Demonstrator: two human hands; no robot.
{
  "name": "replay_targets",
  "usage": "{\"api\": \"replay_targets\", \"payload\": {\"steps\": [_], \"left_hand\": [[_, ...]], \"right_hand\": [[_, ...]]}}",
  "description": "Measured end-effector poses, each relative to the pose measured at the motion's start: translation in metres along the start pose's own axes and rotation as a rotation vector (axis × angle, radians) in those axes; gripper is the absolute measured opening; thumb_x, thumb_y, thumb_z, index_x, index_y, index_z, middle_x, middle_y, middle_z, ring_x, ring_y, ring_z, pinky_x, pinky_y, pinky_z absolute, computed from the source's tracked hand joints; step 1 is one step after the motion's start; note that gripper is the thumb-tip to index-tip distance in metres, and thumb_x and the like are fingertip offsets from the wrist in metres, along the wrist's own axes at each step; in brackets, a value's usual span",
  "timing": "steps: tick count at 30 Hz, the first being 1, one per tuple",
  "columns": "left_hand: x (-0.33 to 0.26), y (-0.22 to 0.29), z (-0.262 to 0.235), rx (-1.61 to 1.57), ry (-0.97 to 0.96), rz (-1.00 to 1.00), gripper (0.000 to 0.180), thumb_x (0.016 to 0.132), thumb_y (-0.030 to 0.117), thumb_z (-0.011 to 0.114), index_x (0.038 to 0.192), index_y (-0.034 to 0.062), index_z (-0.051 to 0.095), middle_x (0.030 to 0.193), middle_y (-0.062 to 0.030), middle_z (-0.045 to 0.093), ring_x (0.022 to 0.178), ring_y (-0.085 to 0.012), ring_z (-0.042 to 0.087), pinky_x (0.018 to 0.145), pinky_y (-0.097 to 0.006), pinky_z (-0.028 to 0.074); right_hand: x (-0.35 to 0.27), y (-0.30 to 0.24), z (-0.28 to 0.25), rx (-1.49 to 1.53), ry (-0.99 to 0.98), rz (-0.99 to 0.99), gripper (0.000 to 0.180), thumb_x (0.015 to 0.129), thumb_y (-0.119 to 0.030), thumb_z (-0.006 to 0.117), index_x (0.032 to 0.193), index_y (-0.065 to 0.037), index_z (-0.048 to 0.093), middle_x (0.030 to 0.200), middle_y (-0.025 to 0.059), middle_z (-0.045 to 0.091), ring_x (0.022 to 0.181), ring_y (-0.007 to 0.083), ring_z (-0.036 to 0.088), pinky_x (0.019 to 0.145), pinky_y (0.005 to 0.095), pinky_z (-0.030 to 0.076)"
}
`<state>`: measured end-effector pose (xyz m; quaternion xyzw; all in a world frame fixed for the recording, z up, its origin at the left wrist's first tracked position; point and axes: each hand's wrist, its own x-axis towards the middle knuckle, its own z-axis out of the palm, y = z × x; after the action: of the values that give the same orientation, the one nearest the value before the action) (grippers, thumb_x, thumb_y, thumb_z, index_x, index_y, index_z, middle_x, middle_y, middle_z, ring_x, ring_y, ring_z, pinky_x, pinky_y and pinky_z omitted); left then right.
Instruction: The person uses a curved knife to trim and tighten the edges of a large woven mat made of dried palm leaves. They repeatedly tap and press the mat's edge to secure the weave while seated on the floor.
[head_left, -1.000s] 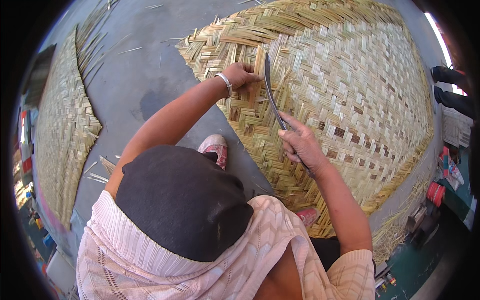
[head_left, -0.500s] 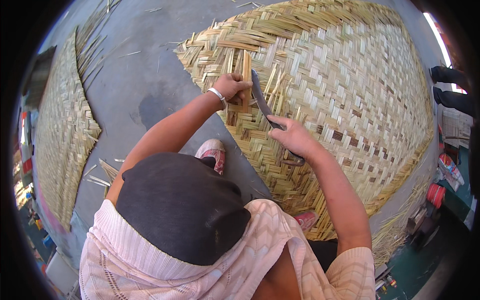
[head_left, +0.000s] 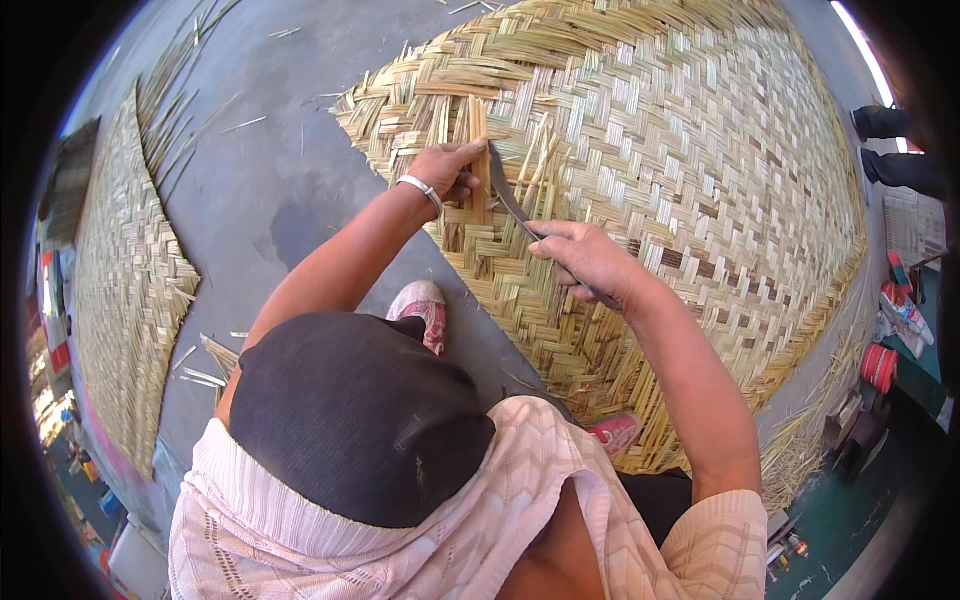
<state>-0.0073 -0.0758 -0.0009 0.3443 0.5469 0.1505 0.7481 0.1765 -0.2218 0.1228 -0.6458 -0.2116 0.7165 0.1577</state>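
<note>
My left hand, with a pale band at its wrist, pinches a flat, light-brown strip of split reed or wood held upright over the mat's left corner. Its thumb presses the strip near the tip of a knife. That knife has a dark, curved blade lying along the strip's right side; whether it cuts in, I cannot tell. My right hand is closed round the knife's handle, most of which the fingers hide. Under both hands lies a large woven reed mat, with loose strip ends sticking up beside the blade.
A second woven mat lies at the left, loose strips fanning from its far end. Cut scraps and a pink-red shoe are on the grey floor. Another person's dark-clad legs and a red spool are at the right.
The left thumb has moved up along the strip, nearer the blade's tip. My right hand has shifted slightly, turning the knife so its handle end sits higher. The whole view has shifted a little.
</note>
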Motion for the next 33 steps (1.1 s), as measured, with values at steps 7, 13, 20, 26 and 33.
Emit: {"api": "replay_targets", "payload": {"steps": [7, 13, 20, 26, 33], "left_hand": [[-0.004, 0.005, 0.007, 0.013, 0.059, 0.000, 0.042, 0.086, 0.040, 0.073, 0.103, 0.0025, 0.066, 0.074, -0.0020, 0.065, 0.049, -0.0084, 0.057, 0.040, -0.022, 0.045], [-0.005, 0.012, 0.013, 0.073, 0.088, -0.095, 0.028, 0.083, 0.033, 0.075, 0.083, 0.0076, 0.065, 0.063, 0.0009, 0.057, 0.044, -0.0089, 0.047, 0.040, -0.025, 0.039], [-0.001, 0.014, 0.013, -0.010, 0.079, -0.259, 0.022, 0.083, 0.024, 0.074, 0.076, 0.0100, 0.059, 0.058, 0.0016, 0.050, 0.043, -0.0108, 0.045, 0.038, -0.028, 0.037], [0.007, 0.014, 0.028, 0.197, 0.241, -0.097, 0.026, 0.085, 0.023, 0.074, 0.078, 0.0028, 0.059, 0.058, -0.0053, 0.055, 0.043, -0.0168, 0.052, 0.039, -0.034, 0.045], [-0.011, 0.023, 0.004, 0.902, 0.051, 0.117, 0.043, 0.079, 0.042, 0.078, 0.088, 0.0006, 0.071, 0.078, -0.0138, 0.072, 0.064, -0.0219, 0.069, 0.059, -0.036, 0.056]], "right_hand": [[0.030, 0.018, 0.038, -0.744, 0.315, -0.216, 0.059, 0.085, -0.033, 0.059, 0.138, -0.010, 0.050, 0.113, 0.0192, 0.067, 0.106, 0.0348, 0.064, 0.094, 0.0430, 0.048], [0.048, 0.021, 0.056, -0.794, 0.444, -0.211, 0.060, 0.084, -0.034, 0.059, 0.139, -0.015, 0.048, 0.102, 0.0183, 0.070, 0.095, 0.0358, 0.067, 0.084, 0.0467, 0.052], [0.062, 0.012, 0.057, -0.886, 0.451, -0.219, 0.058, 0.084, -0.032, 0.059, 0.137, -0.013, 0.048, 0.100, 0.0190, 0.070, 0.093, 0.0354, 0.068, 0.080, 0.0482, 0.054], [0.057, 0.010, 0.056, -0.913, 0.421, -0.181, 0.060, 0.083, -0.030, 0.060, 0.138, -0.013, 0.047, 0.099, 0.0186, 0.070, 0.093, 0.0344, 0.068, 0.080, 0.0474, 0.054], [0.061, 0.012, 0.058, -0.933, 0.440, -0.203, 0.054, 0.083, -0.028, 0.056, 0.134, -0.012, 0.050, 0.097, 0.0176, 0.070, 0.090, 0.0347, 0.069, 0.078, 0.0466, 0.054]]}}
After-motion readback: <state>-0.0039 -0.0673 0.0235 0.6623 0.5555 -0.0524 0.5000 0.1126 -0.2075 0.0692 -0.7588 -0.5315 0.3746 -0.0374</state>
